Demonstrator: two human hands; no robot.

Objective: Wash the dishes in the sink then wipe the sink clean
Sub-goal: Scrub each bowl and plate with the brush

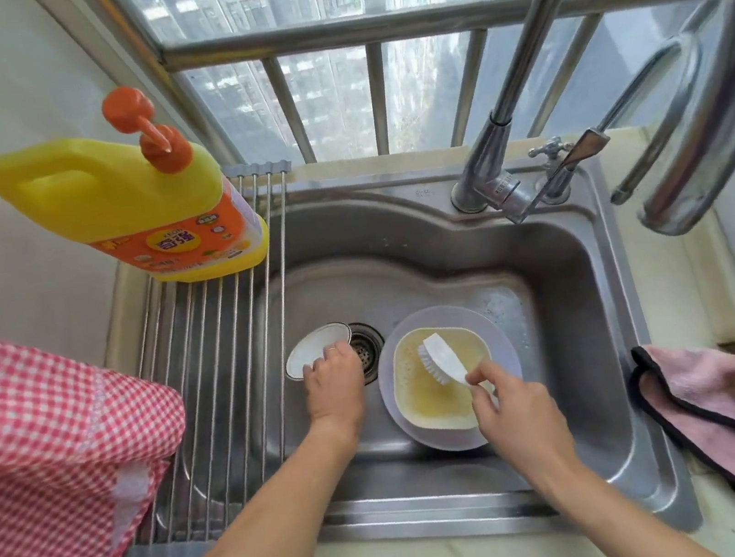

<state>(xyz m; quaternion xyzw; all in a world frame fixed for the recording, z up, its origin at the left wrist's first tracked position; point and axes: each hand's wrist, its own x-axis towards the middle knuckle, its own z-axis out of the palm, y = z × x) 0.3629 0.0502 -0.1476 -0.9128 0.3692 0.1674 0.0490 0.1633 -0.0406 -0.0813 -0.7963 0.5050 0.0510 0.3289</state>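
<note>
— How far along was she when you looked in?

— Hardly begun. From the head view, the right hand (pixel 513 404) had its fingers pinched on the handle of a white brush (pixel 443 359), bristles down on a cream square dish (pixel 427 394) stacked on a lilac plate (pixel 501 343) near the middle of the sink (pixel 559 257).

— And the other hand?

— The left hand (pixel 334 382) had fingers curled over the rim of a small white bowl (pixel 314 347), left of the drain (pixel 365 345). I'd judge nothing was clean: the rack (pixel 204 352) held only a soap bottle (pixel 137 204), no water ran from the tap (pixel 499 180), and the pink cloth (pixel 733 408) lay on the right counter, so the wiping was still to do.
</note>
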